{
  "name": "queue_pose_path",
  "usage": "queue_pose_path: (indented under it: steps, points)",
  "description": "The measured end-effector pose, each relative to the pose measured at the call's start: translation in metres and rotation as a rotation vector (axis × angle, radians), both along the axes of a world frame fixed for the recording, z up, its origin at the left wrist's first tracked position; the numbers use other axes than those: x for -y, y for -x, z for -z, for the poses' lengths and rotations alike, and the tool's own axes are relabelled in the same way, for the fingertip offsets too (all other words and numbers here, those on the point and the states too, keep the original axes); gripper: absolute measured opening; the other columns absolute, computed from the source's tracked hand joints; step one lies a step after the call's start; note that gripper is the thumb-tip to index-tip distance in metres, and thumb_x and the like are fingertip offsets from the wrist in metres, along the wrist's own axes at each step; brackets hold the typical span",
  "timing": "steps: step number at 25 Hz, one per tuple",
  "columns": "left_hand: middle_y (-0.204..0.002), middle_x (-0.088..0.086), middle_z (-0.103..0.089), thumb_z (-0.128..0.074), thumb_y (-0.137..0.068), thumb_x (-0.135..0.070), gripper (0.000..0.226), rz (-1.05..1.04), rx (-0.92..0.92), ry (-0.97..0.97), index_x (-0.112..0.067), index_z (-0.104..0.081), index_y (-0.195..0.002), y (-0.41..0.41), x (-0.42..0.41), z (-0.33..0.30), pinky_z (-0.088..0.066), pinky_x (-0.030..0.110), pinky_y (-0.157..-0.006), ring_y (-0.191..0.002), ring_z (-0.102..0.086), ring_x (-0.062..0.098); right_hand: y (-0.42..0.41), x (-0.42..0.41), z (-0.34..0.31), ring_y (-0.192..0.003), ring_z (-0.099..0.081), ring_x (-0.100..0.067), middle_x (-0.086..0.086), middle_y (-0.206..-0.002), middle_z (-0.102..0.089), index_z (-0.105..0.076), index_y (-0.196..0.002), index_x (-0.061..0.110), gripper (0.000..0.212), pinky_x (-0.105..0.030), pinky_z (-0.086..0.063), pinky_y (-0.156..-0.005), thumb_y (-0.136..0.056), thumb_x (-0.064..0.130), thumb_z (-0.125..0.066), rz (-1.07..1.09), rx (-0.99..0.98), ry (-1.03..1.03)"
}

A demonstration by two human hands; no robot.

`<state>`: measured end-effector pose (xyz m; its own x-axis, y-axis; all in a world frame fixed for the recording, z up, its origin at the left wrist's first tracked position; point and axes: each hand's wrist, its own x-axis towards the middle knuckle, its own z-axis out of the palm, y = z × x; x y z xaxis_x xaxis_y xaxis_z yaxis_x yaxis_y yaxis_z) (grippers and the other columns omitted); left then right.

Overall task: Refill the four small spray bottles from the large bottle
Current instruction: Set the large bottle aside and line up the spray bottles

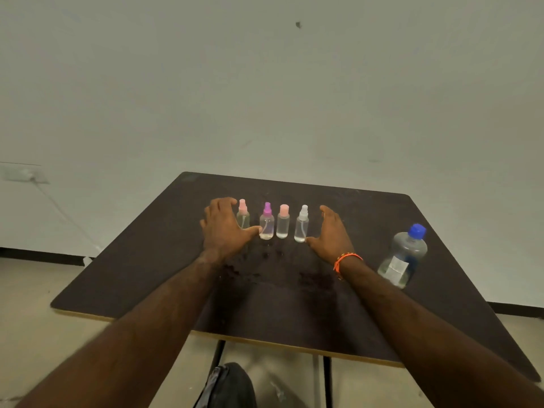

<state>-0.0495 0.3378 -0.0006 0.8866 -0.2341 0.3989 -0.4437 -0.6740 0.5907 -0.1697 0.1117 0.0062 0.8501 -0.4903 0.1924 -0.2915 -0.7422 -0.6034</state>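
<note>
**Head view: four small bottles in a row, hands at either end**

Head camera, centre of frame: pale pink-capped bottle [243, 214], purple-capped bottle [267, 221], pink flat-capped bottle [283, 221], white-capped bottle [302, 223], all upright on dark table [153, 260]. Left hand [222, 228] just left of the row, fingers spread, thumb touching the purple-capped one. Right hand [331, 234] just right, fingers relaxed, gripping nothing. Large bottle [404, 256], blue cap, further right. Orange bracelet [344, 259] at right wrist.

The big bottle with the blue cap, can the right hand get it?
Probably yes: the big bottle stands alone on the table, to the right of the open right hand, with nothing between them.
</note>
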Motion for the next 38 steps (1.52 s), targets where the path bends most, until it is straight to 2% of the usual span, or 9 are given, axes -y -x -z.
queue_pose_path:
  steps: [3, 7, 10, 14, 17, 22, 26, 31, 38]
  points:
    - [-0.153, 0.003, -0.05, -0.091, -0.063, -0.061, 0.116, -0.034, -0.256, 0.036, -0.02, -0.033, -0.155, -0.024, -0.002, 0.017, -0.026, 0.059, -0.117, -0.143, -0.042, 0.03, -0.021, 0.012, 0.013, -0.141, -0.042, -0.03, -0.014, -0.156, -0.038, -0.019, -0.157, 0.011, 0.103, -0.04, -0.038, -0.114, -0.076, 0.014, -0.082, 0.035, -0.05, -0.187]
    - [-0.148, -0.003, -0.058, -0.091, -0.059, -0.061, 0.117, 0.123, -0.468, 0.063, -0.024, -0.035, -0.155, -0.059, 0.002, 0.036, -0.023, 0.061, -0.12, -0.138, -0.052, 0.027, -0.047, 0.02, 0.024, -0.129, -0.054, -0.028, -0.009, -0.146, -0.052, -0.025, -0.156, 0.014, 0.097, -0.039, -0.045, -0.107, -0.076, 0.013, -0.082, 0.021, -0.094, -0.299]
    - [-0.133, -0.008, -0.064, -0.083, -0.047, -0.067, 0.104, 0.184, -0.48, 0.068, -0.03, -0.051, -0.14, -0.076, 0.005, 0.044, -0.039, 0.057, -0.114, -0.122, -0.061, 0.02, -0.059, 0.017, 0.03, -0.11, -0.058, -0.021, -0.007, -0.133, -0.061, -0.046, -0.142, 0.015, 0.072, -0.03, -0.046, -0.092, -0.078, 0.011, -0.079, -0.003, -0.077, -0.25]
    - [-0.13, -0.003, -0.069, -0.09, -0.074, -0.038, 0.072, 0.225, -0.473, 0.077, -0.026, -0.057, -0.137, -0.081, 0.01, 0.043, -0.046, 0.05, -0.11, -0.113, -0.064, 0.016, -0.069, 0.01, 0.032, -0.101, -0.058, -0.018, -0.004, -0.121, -0.064, -0.055, -0.13, 0.017, 0.055, -0.029, -0.044, -0.086, -0.08, 0.013, -0.077, -0.059, -0.061, -0.227]
    - [-0.129, -0.002, -0.069, -0.09, -0.077, -0.029, 0.07, 0.298, -0.507, 0.093, -0.02, -0.058, -0.138, -0.08, 0.014, 0.042, -0.047, 0.042, -0.108, -0.111, -0.064, 0.015, -0.073, 0.004, 0.031, -0.098, -0.061, -0.02, -0.002, -0.112, -0.066, -0.058, -0.121, 0.017, 0.044, -0.036, -0.051, -0.087, -0.08, 0.015, -0.076, -0.092, -0.042, -0.247]
    - [-0.113, -0.009, -0.069, -0.098, -0.063, -0.033, 0.071, 0.361, -0.568, 0.14, -0.023, -0.06, -0.123, -0.07, 0.022, 0.043, -0.054, 0.042, -0.101, -0.102, -0.067, 0.012, -0.075, 0.003, 0.032, -0.095, -0.06, -0.018, 0.004, -0.105, -0.063, -0.059, -0.117, 0.017, 0.046, -0.03, -0.049, -0.082, -0.076, 0.015, -0.079, -0.124, -0.045, -0.234]
    - [-0.111, -0.013, -0.07, -0.095, -0.049, -0.056, 0.08, 0.333, -0.507, 0.142, -0.032, -0.062, -0.118, -0.071, 0.028, 0.047, -0.052, 0.044, -0.102, -0.103, -0.067, 0.012, -0.079, 0.005, 0.031, -0.099, -0.059, -0.018, 0.002, -0.111, -0.061, -0.057, -0.124, 0.015, 0.055, -0.025, -0.045, -0.081, -0.076, 0.015, -0.083, -0.148, -0.065, -0.244]
    - [-0.103, -0.009, -0.075, -0.095, -0.069, -0.028, 0.049, 0.402, -0.533, 0.175, -0.025, -0.071, -0.111, -0.074, 0.032, 0.041, -0.056, 0.043, -0.098, -0.095, -0.071, 0.01, -0.087, 0.012, 0.034, -0.102, -0.063, -0.021, -0.003, -0.116, -0.067, -0.063, -0.122, 0.013, 0.052, -0.036, -0.051, -0.091, -0.076, 0.02, -0.086, -0.188, -0.101, -0.298]
    - [-0.097, -0.011, -0.079, -0.095, -0.065, -0.039, 0.042, 0.432, -0.55, 0.159, -0.03, -0.08, -0.102, -0.097, 0.032, 0.044, -0.057, 0.046, -0.098, -0.092, -0.075, 0.011, -0.102, 0.013, 0.041, -0.097, -0.066, -0.022, -0.002, -0.107, -0.071, -0.069, -0.112, 0.013, 0.041, -0.04, -0.054, -0.089, -0.076, 0.022, -0.086, -0.171, -0.022, -0.332]
